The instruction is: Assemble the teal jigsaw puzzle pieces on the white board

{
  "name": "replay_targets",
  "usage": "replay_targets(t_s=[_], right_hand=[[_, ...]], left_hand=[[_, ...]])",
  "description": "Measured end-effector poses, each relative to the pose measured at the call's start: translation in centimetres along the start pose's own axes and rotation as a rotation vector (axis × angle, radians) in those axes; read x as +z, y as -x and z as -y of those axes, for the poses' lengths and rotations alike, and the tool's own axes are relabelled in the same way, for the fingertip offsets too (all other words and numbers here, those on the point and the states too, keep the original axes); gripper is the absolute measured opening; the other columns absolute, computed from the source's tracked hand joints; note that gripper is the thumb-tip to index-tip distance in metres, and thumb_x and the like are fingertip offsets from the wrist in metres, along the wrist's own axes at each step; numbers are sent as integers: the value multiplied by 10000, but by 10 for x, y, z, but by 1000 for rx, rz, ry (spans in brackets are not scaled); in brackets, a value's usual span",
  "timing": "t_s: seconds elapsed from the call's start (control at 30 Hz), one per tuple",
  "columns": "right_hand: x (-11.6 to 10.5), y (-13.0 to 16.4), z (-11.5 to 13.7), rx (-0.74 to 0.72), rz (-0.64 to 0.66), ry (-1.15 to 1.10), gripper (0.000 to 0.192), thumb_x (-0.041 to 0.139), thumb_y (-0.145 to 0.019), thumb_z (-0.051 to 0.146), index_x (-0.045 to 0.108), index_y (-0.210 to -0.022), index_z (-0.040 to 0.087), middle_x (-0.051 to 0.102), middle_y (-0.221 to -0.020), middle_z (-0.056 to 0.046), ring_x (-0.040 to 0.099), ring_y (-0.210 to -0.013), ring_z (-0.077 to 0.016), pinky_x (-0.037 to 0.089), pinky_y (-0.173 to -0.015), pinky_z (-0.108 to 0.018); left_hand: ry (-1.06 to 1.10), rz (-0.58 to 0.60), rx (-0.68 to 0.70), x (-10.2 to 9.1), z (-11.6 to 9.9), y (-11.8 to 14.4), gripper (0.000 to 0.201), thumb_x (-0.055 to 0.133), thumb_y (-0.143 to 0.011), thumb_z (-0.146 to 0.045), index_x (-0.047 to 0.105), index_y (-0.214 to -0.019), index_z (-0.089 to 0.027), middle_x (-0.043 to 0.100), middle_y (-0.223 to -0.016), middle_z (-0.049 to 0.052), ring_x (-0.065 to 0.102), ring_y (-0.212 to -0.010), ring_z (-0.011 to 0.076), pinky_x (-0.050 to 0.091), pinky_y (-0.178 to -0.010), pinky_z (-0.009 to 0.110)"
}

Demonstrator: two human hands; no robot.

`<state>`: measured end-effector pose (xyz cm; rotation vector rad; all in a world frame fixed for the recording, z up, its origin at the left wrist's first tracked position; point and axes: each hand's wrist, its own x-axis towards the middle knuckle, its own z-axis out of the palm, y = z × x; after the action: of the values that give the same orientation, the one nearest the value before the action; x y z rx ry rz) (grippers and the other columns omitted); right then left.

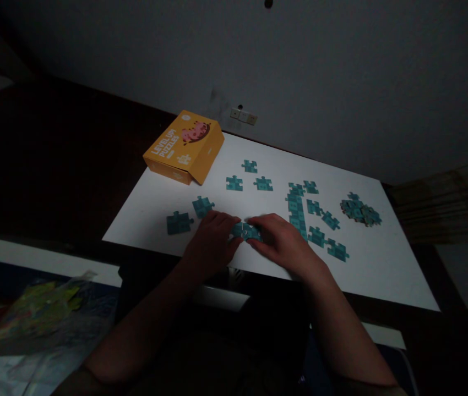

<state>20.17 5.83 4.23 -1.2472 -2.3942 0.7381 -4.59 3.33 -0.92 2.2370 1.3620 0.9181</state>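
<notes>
My left hand (213, 242) pinches one teal jigsaw puzzle piece (237, 229) near the table's front edge. Against it, my right hand (280, 240) grips a second teal puzzle piece (252, 232). A thin seam shows between the two pieces; whether they interlock I cannot tell. To the right of my right hand runs a joined strip of teal pieces (295, 212). Two loose pieces lie left of my left hand, one of them a teal piece (178, 223). Fingertips cover the outer ends of the held pieces.
A yellow puzzle box (186, 146) rests at the table's back left, its flap open. Several loose pieces, such as one at the back (249, 166), are spread around. A pile of pieces (360, 212) sits at the right. A wall socket (243, 116) is behind the white table (374, 280).
</notes>
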Motion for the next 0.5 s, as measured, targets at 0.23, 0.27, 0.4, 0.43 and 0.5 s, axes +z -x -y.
replay_targets(t_s=[0.23, 0.27, 0.4, 0.43, 0.5], right_hand=[[2, 0, 2, -39, 1, 18, 411, 731, -1076, 377, 795, -1481, 356, 853, -1273, -116, 784, -1210, -376, 651, -1042, -605], [2, 2, 2, -44, -2, 24, 415, 729, -1080, 377, 789, -1489, 345, 850, -1277, -122, 782, -1214, -381, 650, -1047, -614], [-2, 12, -4, -10, -32, 84, 471, 734, -1083, 357, 761, -1548, 285, 837, -1341, -166, 776, -1265, -409, 648, -1081, -637], [-3, 14, -5, 3, -38, 97, 476, 733, -1084, 349, 760, -1554, 283, 838, -1344, -170, 780, -1262, -411, 651, -1079, -636], [-6, 18, -7, 9, -37, 108, 467, 728, -1084, 334, 770, -1548, 295, 846, -1334, -164, 794, -1246, -408, 659, -1073, -635]], left_hand=[[-13, -44, 49, 6, 5, 1, 267, 769, -1025, -170, 725, -1282, -226, 837, -1213, 82, 746, -1186, 314, 615, -1108, 534], [-13, -51, 55, 6, 5, 1, 265, 769, -1023, -163, 724, -1278, -219, 837, -1209, 84, 745, -1180, 313, 617, -1103, 532], [-25, -65, 56, 6, 4, 2, 307, 765, -1011, -150, 719, -1307, -214, 827, -1209, 87, 733, -1194, 323, 625, -1099, 540], [-28, -66, 54, 5, 3, 3, 323, 765, -1007, -149, 718, -1319, -214, 824, -1214, 89, 730, -1203, 328, 629, -1093, 543], [-31, -64, 47, 3, 2, 3, 344, 767, -1001, -147, 716, -1334, -215, 816, -1224, 93, 724, -1216, 335, 637, -1082, 544]])
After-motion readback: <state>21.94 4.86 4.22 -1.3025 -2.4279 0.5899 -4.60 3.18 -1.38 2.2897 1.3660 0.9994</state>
